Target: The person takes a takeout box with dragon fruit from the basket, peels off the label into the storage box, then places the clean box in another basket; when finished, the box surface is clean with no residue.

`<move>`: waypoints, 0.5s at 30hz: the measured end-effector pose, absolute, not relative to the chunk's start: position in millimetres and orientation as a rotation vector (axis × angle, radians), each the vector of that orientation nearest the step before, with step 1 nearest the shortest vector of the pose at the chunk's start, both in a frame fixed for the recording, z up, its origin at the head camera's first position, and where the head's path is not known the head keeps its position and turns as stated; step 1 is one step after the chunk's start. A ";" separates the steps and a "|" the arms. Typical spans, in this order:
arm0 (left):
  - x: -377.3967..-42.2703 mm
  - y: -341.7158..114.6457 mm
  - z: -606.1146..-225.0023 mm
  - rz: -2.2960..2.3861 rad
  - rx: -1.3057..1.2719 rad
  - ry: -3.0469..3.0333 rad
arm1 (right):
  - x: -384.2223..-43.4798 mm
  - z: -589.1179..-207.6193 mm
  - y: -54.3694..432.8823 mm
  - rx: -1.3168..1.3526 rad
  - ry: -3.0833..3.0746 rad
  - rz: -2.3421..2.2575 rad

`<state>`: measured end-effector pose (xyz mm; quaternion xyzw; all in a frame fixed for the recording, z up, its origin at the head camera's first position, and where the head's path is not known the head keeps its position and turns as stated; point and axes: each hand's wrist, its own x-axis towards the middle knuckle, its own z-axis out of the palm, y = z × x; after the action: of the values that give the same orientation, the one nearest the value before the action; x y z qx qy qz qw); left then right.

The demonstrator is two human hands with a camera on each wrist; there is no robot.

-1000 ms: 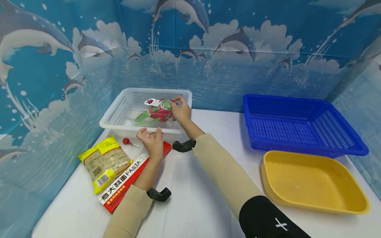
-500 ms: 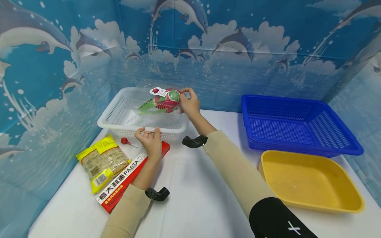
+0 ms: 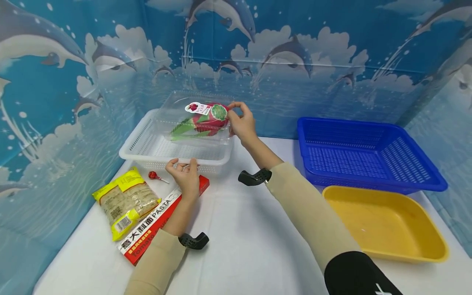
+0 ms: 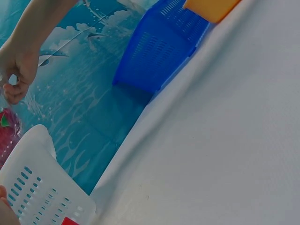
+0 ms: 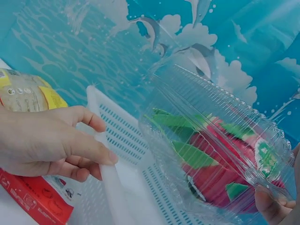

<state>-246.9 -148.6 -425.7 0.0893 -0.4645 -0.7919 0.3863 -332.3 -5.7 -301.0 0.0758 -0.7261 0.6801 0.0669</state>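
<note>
A clear plastic box [image 5: 159,93] with a pink and green dragon fruit [image 3: 210,123] inside is tilted above the white basket [image 3: 134,153]. My right hand [image 3: 243,123] pinches the box at its right end, thumb and fingers at the edge. A white label [image 3: 199,108] sticks to the lid. At the basket's front rim, my left hand [image 3: 187,176] grips the edge; the right wrist view shows its thumb over the rim and other fingers curled outside. Only the fingertips of the left hand show in the left wrist view.
Left of the basket lie a lollipop [image 3: 156,176], a yellow bag of grain-like food [image 3: 127,200] and a red pasta box [image 3: 158,225], partly under my left arm. A blue basket [image 3: 350,180] and a yellow tray [image 3: 387,221] stand at right. A dolphin-print curtain [image 3: 276,94] hangs behind.
My right hand has lifted the clear box with the dragon fruit up out of the white basket and slightly right. The left hand has stayed on the basket's rim.
</note>
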 end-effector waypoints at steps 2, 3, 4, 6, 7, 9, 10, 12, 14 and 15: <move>-246.7 -148.2 -425.4 -2.012 0.233 -1.186 | -329.5 -298.1 -0.4 0.221 -2.188 2.061; -246.8 -148.2 -425.5 -2.009 0.235 -1.188 | -328.1 -296.9 2.3 0.221 -2.184 2.065; -246.9 -148.2 -425.6 -2.005 0.236 -1.190 | -326.9 -295.7 5.0 0.219 -2.183 2.062; -246.8 -148.3 -425.8 -2.003 0.234 -1.192 | -325.2 -294.3 10.4 0.224 -2.173 2.064; -246.8 -148.3 -425.8 -2.002 0.231 -1.191 | -324.2 -293.7 13.2 0.232 -2.163 2.063; -246.7 -148.3 -426.1 -2.005 0.225 -1.189 | -322.3 -292.5 18.9 0.248 -2.139 2.066; -246.6 -148.3 -426.1 -2.006 0.221 -1.187 | -321.3 -292.0 21.8 0.253 -2.131 2.067; -246.4 -148.4 -426.2 -2.014 0.211 -1.180 | -319.3 -291.1 27.7 0.269 -2.108 2.077; -246.0 -148.1 -425.9 -2.020 0.206 -1.179 | -316.6 -290.0 33.5 0.273 -2.092 2.084; -245.7 -147.9 -425.6 -2.020 0.207 -1.182 | -315.3 -289.6 36.5 0.270 -2.086 2.089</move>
<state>-245.7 -147.9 -425.6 0.0812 -0.4642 -0.7932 0.3858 -315.3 36.5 -289.6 0.0907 -0.7008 0.7020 0.0883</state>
